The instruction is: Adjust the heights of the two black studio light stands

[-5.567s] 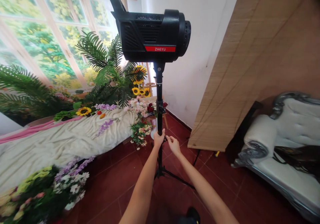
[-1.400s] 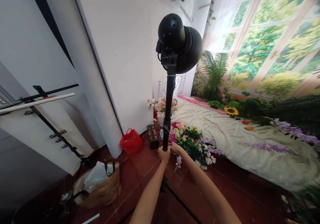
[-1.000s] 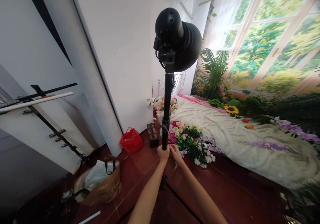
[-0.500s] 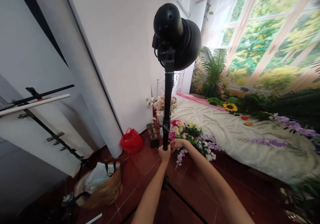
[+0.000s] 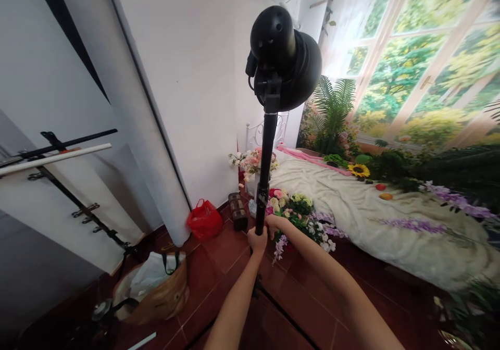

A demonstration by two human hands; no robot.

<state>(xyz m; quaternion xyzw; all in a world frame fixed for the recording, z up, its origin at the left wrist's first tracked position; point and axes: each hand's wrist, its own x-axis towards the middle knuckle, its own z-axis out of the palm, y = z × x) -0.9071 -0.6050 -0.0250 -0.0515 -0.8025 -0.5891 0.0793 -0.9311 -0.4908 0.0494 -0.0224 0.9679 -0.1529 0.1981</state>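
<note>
A black studio light (image 5: 287, 58) sits on top of a black light stand (image 5: 266, 162), its pole leaning a little to the right. My left hand (image 5: 257, 239) is closed around the pole, below a clamp joint. Just right of it, my right hand (image 5: 276, 225) is beside the pole with its fingers curled in. What those fingers pinch is hidden against the pole. Dark legs of the stand spread over the floor between my forearms.
A cream blanket (image 5: 351, 214) with artificial flowers covers a bed at right; a flower bunch (image 5: 292, 204) stands before it. A red bag (image 5: 205, 220), a small chest (image 5: 237, 212) and a woven basket (image 5: 164, 292) rest on the tiles. A clamped backdrop stand (image 5: 74, 199) is at left.
The light head and upper pole have tipped slightly right. My right hand has shifted a little and its fingers are curled more tightly. My left hand keeps its grip.
</note>
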